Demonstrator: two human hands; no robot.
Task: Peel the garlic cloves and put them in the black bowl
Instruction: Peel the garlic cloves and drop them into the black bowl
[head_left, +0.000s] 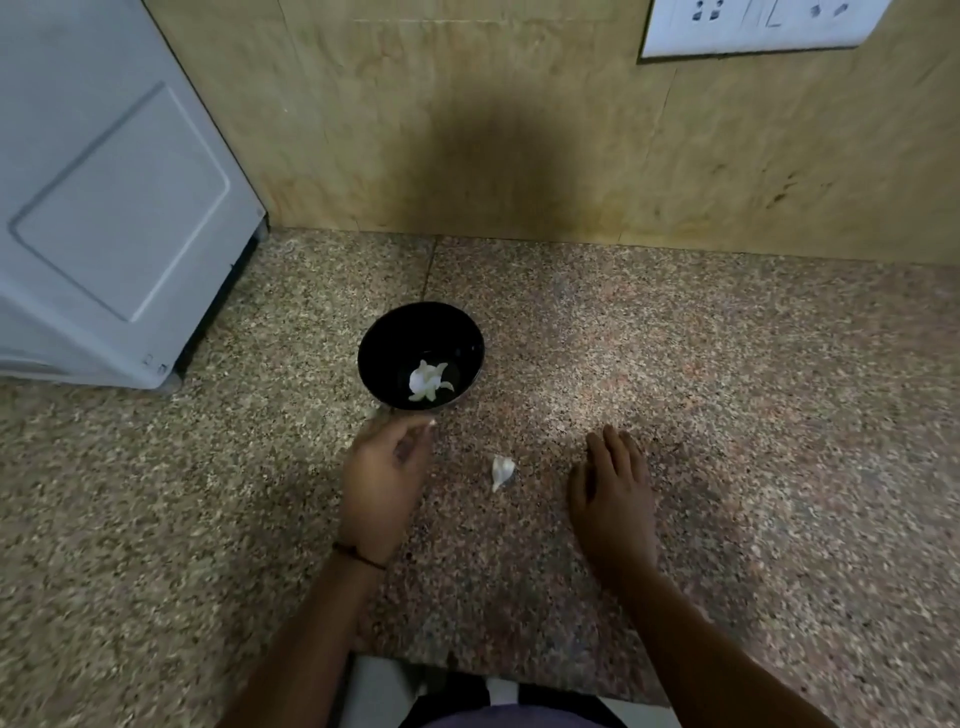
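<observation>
A small black bowl stands on the speckled granite counter and holds white garlic pieces. One garlic clove in its papery skin lies on the counter between my hands. My left hand hovers just in front of the bowl, fingers loosely curved and holding nothing. My right hand rests palm down on the counter to the right of the clove, fingers straight. Neither hand touches the clove.
A white appliance stands at the back left against the tan wall. A switch plate is on the wall at the upper right. The counter's front edge runs near my body.
</observation>
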